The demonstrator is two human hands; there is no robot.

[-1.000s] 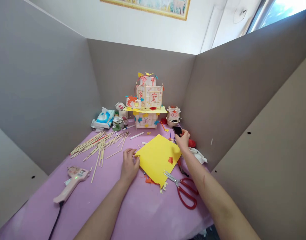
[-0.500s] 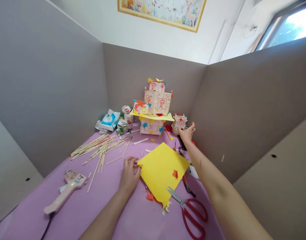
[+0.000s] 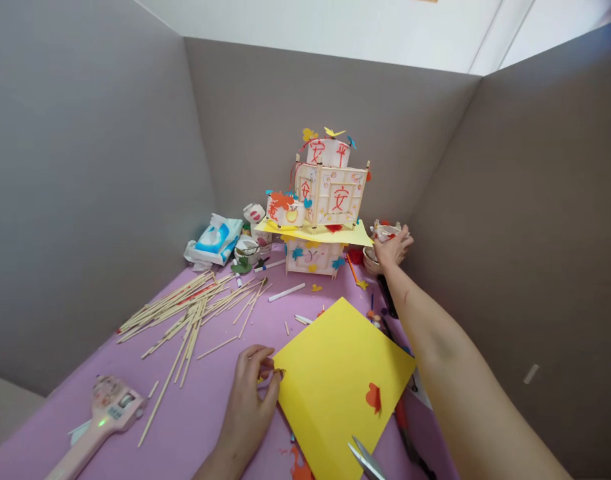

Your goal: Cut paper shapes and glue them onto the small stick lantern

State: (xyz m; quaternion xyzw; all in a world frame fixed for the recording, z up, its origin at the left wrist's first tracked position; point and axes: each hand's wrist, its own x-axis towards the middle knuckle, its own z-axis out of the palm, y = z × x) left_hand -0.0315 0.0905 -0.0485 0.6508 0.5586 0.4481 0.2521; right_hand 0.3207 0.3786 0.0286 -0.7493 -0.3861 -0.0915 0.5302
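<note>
My right hand [image 3: 396,248] reaches to the back right, its fingers around a small white paper lantern [image 3: 386,231] above a bowl [image 3: 371,260]. Close to me, my left hand [image 3: 252,383] has curled fingers, thumb and index pinched on something small and dark at the left corner of a yellow paper sheet [image 3: 330,367]. What it is I cannot make out. A red paper cutout [image 3: 374,397] lies on the sheet. Scissors [image 3: 366,460] rest with their blades on its lower edge. Behind it stands a tiered paper-and-stick lantern [image 3: 335,197] with paper butterflies and red characters.
Thin wooden sticks [image 3: 185,313] lie loose on the purple tabletop [image 3: 220,370] to the left. A pink glue gun [image 3: 102,413] with a green light is at front left. A tissue pack [image 3: 218,241] and cups stand at back left. Grey panels [image 3: 265,100] enclose the table.
My right hand has closed around the small lantern after hovering in front of it. The view has moved nearer and tilted down. My left hand stays at the sheet's corner.
</note>
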